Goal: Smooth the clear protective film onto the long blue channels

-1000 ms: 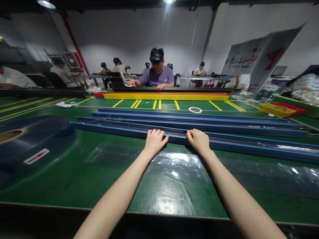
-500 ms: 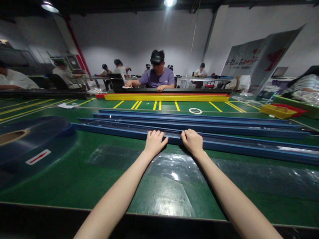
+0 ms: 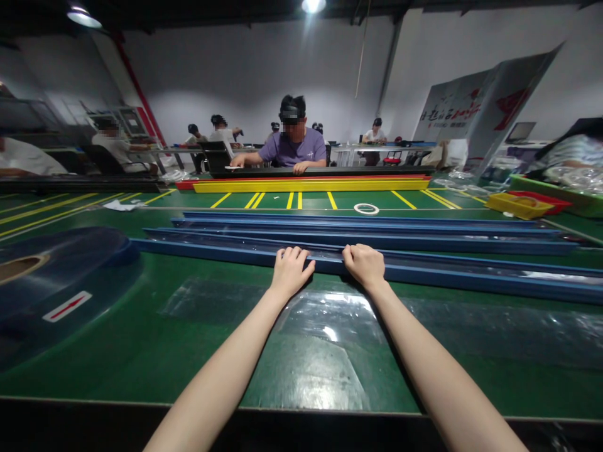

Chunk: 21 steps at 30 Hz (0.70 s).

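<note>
A long blue channel strip (image 3: 452,277) lies across the green table in front of me. My left hand (image 3: 291,271) is curled over its near edge, with the thumb angled toward the right. A short way to the right, my right hand (image 3: 367,267) is closed in a fist-like grip on the same strip. What the fingertips touch inside the channel is hidden. Clear film shows in the channel. Just behind lie more blue channel strips (image 3: 377,240). Below my wrists, a flat strip of clear film (image 3: 207,301) stretches across the table.
On the left sits a large roll of clear blue film (image 3: 89,270) with a red-arrow label. Farther back are a white ring (image 3: 366,209), yellow channel strips (image 3: 306,186) and a yellow tray (image 3: 518,206). A person in purple (image 3: 301,147) sits across the table.
The view has turned slightly right, so the background sits a little farther left. Both hands keep nearly the same place and grip on the blue channel strip.
</note>
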### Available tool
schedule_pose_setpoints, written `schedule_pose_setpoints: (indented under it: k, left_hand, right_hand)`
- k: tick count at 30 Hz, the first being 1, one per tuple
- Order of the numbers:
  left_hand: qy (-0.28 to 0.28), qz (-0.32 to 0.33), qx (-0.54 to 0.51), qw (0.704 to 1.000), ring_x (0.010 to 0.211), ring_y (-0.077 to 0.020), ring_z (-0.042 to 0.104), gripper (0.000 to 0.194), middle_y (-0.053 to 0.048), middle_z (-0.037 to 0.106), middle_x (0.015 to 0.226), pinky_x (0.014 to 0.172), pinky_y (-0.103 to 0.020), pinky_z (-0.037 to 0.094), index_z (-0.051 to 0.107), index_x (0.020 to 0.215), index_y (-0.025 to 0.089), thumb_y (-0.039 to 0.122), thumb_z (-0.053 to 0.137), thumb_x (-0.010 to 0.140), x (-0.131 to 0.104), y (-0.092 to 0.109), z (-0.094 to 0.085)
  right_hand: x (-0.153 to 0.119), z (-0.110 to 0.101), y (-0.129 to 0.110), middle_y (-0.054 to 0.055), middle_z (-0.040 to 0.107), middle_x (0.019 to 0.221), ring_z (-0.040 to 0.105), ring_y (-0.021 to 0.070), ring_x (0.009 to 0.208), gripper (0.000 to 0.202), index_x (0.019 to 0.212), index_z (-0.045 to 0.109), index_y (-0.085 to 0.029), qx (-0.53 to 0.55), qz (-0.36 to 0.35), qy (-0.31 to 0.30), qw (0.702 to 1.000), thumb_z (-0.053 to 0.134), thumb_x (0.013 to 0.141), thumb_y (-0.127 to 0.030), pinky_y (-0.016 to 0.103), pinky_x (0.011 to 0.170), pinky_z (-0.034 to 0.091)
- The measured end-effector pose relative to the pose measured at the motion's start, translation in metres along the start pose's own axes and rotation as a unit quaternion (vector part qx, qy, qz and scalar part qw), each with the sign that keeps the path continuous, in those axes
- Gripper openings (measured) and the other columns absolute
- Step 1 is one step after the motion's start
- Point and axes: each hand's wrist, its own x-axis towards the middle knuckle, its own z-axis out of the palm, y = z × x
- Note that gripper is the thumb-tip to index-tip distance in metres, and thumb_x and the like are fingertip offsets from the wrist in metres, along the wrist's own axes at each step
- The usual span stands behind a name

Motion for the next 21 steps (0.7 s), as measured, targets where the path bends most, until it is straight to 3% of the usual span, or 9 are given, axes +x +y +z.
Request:
schedule_pose_setpoints:
  k: [11, 18, 21]
  left_hand:
    - [0.001, 0.001, -0.016, 1.000, 0.088, -0.0225, 0.050, 0.029, -0.007, 0.061, 0.090, 0.083, -0.038, 0.031, 0.060, 0.090, 0.019, 0.041, 0.042, 0.085, 0.000, 0.002, -0.003]
    - [-0.009, 0.014, 0.005, 1.000, 0.085, -0.0222, 0.051, 0.033, -0.007, 0.061, 0.086, 0.082, -0.038, 0.031, 0.061, 0.084, 0.018, 0.043, 0.040, 0.085, 0.001, 0.003, -0.002]
    - [-0.007, 0.014, 0.010, 1.000, 0.085, -0.0222, 0.051, 0.033, -0.007, 0.061, 0.086, 0.082, -0.038, 0.031, 0.061, 0.084, 0.017, 0.043, 0.040, 0.085, 0.001, 0.002, -0.002]
  right_hand:
    - [-0.007, -0.014, 0.066, 0.008, 0.064, 0.060, 0.051, 0.0146, 0.053, 0.041, 0.055, 0.065, -0.017, -0.015, 0.106, -0.012, 0.994, 0.038, 0.080, -0.034, 0.026, 0.050, 0.020]
    - [-0.007, -0.018, 0.067, 0.009, 0.064, 0.063, 0.052, 0.0154, 0.056, 0.042, 0.060, 0.067, -0.017, -0.021, 0.109, -0.040, 0.993, 0.037, 0.081, -0.037, 0.025, 0.050, 0.020]
    - [-0.007, -0.016, 0.061, 0.007, 0.062, 0.062, 0.049, 0.0132, 0.055, 0.041, 0.057, 0.063, -0.016, -0.022, 0.091, -0.021, 0.995, 0.036, 0.082, -0.036, 0.024, 0.049, 0.018]
